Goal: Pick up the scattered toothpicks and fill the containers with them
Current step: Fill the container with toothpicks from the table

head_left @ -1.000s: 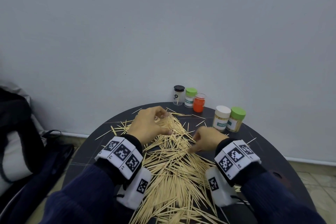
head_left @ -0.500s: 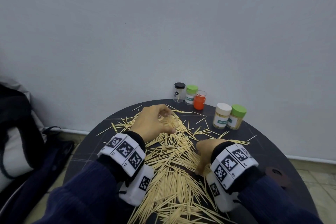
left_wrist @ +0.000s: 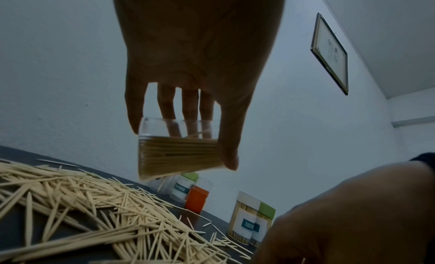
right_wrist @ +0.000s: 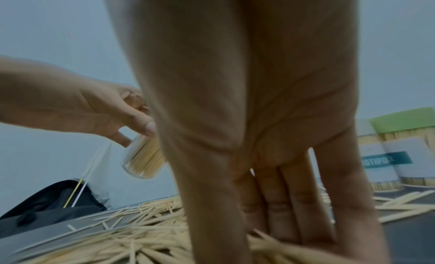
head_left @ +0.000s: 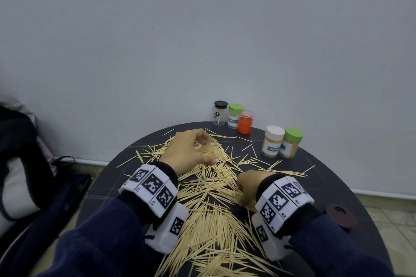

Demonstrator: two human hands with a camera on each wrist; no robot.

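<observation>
A big heap of wooden toothpicks (head_left: 209,209) covers the round dark table (head_left: 337,177). My left hand (head_left: 203,150) hovers over the heap's far side. It grips a small clear container (left_wrist: 179,152) that is tilted and partly filled with toothpicks; the same container (right_wrist: 143,156) shows in the right wrist view. My right hand (head_left: 242,198) is down on the heap nearer to me. Its fingers (right_wrist: 306,212) point straight down, tips among the toothpicks (right_wrist: 141,245). That view is blurred, and I see no toothpick pinched.
At the table's far edge stand a black-lidded clear jar (head_left: 220,113), a green-lidded jar (head_left: 235,116) and an orange one (head_left: 245,122). Two full jars, white-lidded (head_left: 272,141) and green-lidded (head_left: 291,143), stand right. A dark disc (head_left: 340,211) lies right; a black bag (head_left: 22,164) left.
My right hand has drawn back from the middle of the heap toward me and lowered onto the nearer toothpicks. The left hand has kept hold of the clear container, nearly still.
</observation>
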